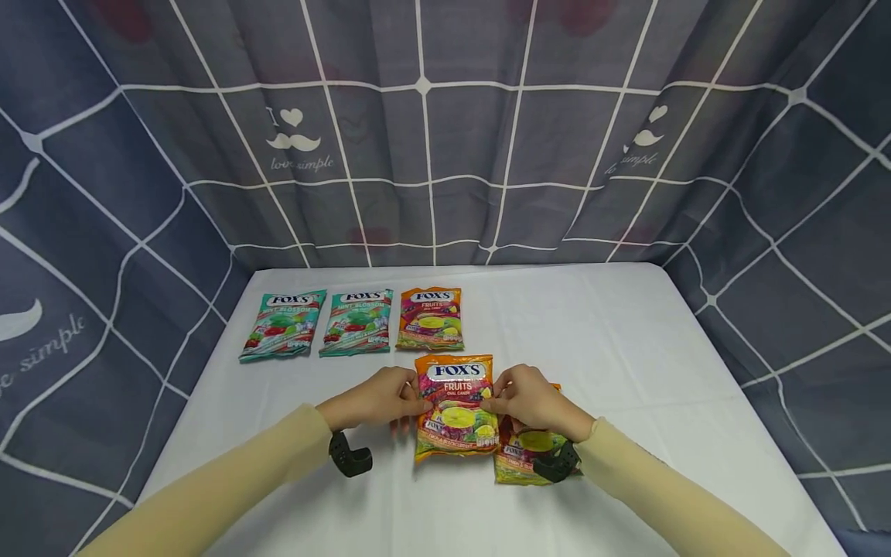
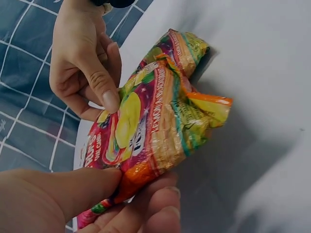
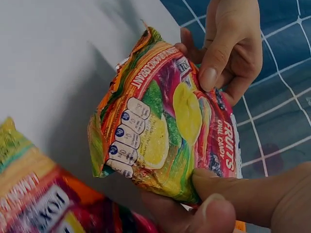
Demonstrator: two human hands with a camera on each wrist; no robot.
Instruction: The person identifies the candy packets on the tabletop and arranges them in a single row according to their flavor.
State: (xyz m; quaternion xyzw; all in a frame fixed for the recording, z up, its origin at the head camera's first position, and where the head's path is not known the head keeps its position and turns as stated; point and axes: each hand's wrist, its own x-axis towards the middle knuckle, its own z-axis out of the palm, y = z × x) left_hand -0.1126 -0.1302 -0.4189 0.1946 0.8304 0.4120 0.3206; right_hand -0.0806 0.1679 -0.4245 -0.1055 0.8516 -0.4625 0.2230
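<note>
Both hands hold an orange and purple bag of Fox's Fruits candy (image 1: 455,433) by its side edges, front facing up. My left hand (image 1: 381,396) pinches the left edge, its thumb on top and fingers beneath, as the left wrist view shows. At the opposite edge, my right hand (image 1: 532,400) pinches with thumb over the printed face. The bag's lower end stands off the white cloth in both wrist views. A second Fruits candy bag (image 1: 515,466) lies on the table under the right hand and wrist, partly hidden by them.
Along the back left of the white-covered table (image 1: 592,325) lie two green Mint Blossom bags (image 1: 284,325) and another Fruits bag (image 1: 431,319), side by side in a row. Dark checked curtains (image 1: 459,139) hang around the back and sides.
</note>
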